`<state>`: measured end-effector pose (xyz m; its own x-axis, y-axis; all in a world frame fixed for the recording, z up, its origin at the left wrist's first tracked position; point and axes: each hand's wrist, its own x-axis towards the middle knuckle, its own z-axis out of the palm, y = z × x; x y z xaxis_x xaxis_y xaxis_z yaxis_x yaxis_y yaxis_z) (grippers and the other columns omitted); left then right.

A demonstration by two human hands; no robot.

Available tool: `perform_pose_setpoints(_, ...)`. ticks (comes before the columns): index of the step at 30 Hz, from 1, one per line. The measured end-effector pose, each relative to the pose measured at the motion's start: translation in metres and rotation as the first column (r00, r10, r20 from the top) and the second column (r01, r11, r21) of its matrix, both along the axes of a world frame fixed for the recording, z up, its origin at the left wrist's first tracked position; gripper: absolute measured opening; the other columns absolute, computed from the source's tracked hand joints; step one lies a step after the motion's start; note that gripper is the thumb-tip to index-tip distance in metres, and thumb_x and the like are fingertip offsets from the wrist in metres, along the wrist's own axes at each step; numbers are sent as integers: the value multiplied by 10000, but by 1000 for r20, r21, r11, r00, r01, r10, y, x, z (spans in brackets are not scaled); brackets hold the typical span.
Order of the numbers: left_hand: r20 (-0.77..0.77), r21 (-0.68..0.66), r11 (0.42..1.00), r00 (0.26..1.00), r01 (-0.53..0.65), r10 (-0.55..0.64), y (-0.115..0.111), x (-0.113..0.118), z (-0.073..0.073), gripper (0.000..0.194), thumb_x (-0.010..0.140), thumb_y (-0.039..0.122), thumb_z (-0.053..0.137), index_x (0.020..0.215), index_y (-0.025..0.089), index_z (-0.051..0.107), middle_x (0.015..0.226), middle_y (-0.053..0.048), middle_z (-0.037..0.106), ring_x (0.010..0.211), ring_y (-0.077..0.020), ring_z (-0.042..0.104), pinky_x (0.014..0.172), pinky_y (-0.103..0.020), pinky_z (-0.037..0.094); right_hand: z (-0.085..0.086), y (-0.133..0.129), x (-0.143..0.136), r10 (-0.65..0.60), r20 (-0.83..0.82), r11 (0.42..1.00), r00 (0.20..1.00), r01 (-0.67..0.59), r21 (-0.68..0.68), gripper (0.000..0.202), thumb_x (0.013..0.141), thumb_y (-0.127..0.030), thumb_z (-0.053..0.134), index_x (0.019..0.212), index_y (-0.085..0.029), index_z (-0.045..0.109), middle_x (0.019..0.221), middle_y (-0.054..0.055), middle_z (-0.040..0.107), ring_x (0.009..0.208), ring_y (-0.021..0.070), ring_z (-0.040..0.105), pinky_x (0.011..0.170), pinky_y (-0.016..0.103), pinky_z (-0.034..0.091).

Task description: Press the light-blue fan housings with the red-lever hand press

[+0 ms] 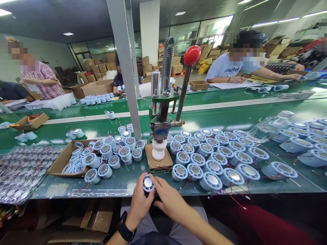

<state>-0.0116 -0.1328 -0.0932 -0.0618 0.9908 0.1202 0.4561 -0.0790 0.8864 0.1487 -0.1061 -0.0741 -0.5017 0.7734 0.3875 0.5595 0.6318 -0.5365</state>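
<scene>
My left hand [140, 200] and my right hand [168, 195] are closed around one light-blue round housing [148, 183] at the table's front edge. A slotted ring and a flat silver disc face up on it; my fingers hide its sides. Just beyond my hands stands a hand-lever press [161, 126] with a red knob [192, 55]. Its white round fixture [158, 149] sits over a brown board [150, 162]. To the right are rows of similar blue housings [212, 181] with thin wires. More housings [104, 170] cluster on the left.
Left of the press, a cardboard box [55, 166] holds loose blue rings [74, 160], beside plastic-wrapped parts [22, 170]. A clear plastic bottle [268, 126] lies at right. A grey post [129, 68] rises behind. Co-workers [230, 68] sit and stand across the green conveyor line.
</scene>
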Motion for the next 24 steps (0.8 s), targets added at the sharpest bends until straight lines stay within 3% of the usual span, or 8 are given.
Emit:
perform_pose_setpoints(2,-18,-40,999,1000,2,-2,8,-5,13,511,755,243,632,1254,168,555,1238,-125,657,1164,-286,615,1041,-455,472,61,19,27,10,8,997,1000,-11,81,814,681,-93,707,1451,-222,478,1358,139,561,1214,325,588,970,480,558)
perform_pose_setpoints(4,-31,-51,999,1000,5,-7,24,-10,33,515,698,232,682,1203,178,600,1155,-94,698,1080,-276,651,1000,-431,495,142,49,49,-88,-127,961,988,118,252,691,730,-142,713,1397,-204,540,1356,128,565,1264,316,549,1026,517,493)
perform_pose_setpoints(7,12,27,999,1000,20,-21,58,-11,63,527,682,249,708,1194,168,614,1127,-88,707,1032,-263,660,979,-419,497,260,104,63,-200,-348,808,916,354,470,533,835,-300,552,1275,1,572,1294,137,592,1316,268,477,1060,476,361)
perform_pose_setpoints(10,128,95,994,990,47,-59,96,-2,78,513,657,244,739,1150,146,636,1103,-104,708,1009,-272,656,967,-432,490,324,158,58,-237,-457,794,857,442,418,548,890,-309,292,1089,111,583,1132,136,650,1120,155,612,854,294,455)
perform_pose_setpoints(14,227,121,984,962,129,-154,133,21,72,510,651,223,757,1139,137,636,1105,-106,705,999,-256,656,930,-388,505,322,205,42,-94,-617,878,781,357,318,270,980,-220,449,787,-132,618,676,-9,645,620,86,677,575,150,477)
perform_pose_setpoints(18,289,117,972,929,203,-229,149,34,57,483,669,251,770,1117,127,640,1087,-109,708,981,-252,662,926,-391,510,317,219,40,-67,-628,897,775,322,303,297,988,-226,433,725,-162,555,627,-34,563,500,77,600,529,174,447)
perform_pose_setpoints(22,329,114,968,911,222,-248,147,32,45,592,675,283,787,1214,129,596,1195,-134,670,1093,-280,628,1017,-437,461,326,180,51,-61,-646,896,761,327,301,292,987,-254,411,753,-171,563,701,-4,575,573,102,608,593,229,485)
perform_pose_setpoints(24,342,131,967,906,216,-249,144,31,41,700,677,280,793,1313,149,531,1300,-134,616,1197,-287,575,1082,-438,408,301,132,56,-6,-639,873,769,316,372,244,971,-241,433,806,-181,603,774,18,601,707,134,643,679,275,521)
